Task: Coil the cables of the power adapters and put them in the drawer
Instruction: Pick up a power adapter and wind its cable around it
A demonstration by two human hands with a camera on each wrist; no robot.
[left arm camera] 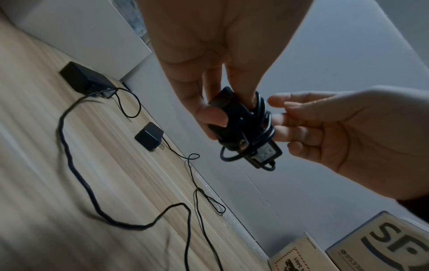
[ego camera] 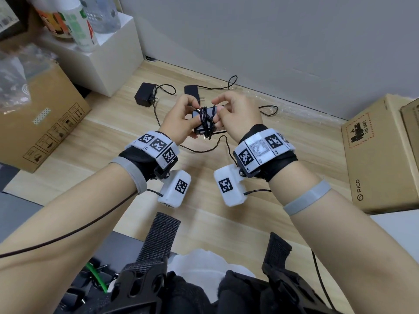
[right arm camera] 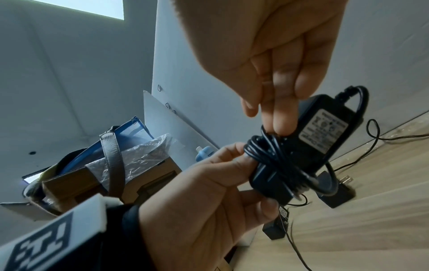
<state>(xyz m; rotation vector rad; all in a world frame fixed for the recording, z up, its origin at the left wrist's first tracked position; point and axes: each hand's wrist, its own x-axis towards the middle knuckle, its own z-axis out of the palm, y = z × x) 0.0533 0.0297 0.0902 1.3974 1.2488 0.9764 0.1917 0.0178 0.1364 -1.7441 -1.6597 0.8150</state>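
Cardboard box [ego camera: 376, 155] marked "PICO", "UN 3481", right of both hands [ego camera: 213, 116].

Looks like an office storeroom corner: pale wood-grain surface [ego camera: 249, 223] against a grey partition wall [ego camera: 272, 37], taped cardboard shipping boxes [ego camera: 45, 123] on both sides, bottles [ego camera: 77, 21] on a white cabinet [ego camera: 113, 55].

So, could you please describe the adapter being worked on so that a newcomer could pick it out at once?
Look above the wooden floor near the grey wall, between the person's two raised hands. The left hand grips a black power adapter. Unlike the two adapters lying on the floor with loose cables, its cable is wound around its body.
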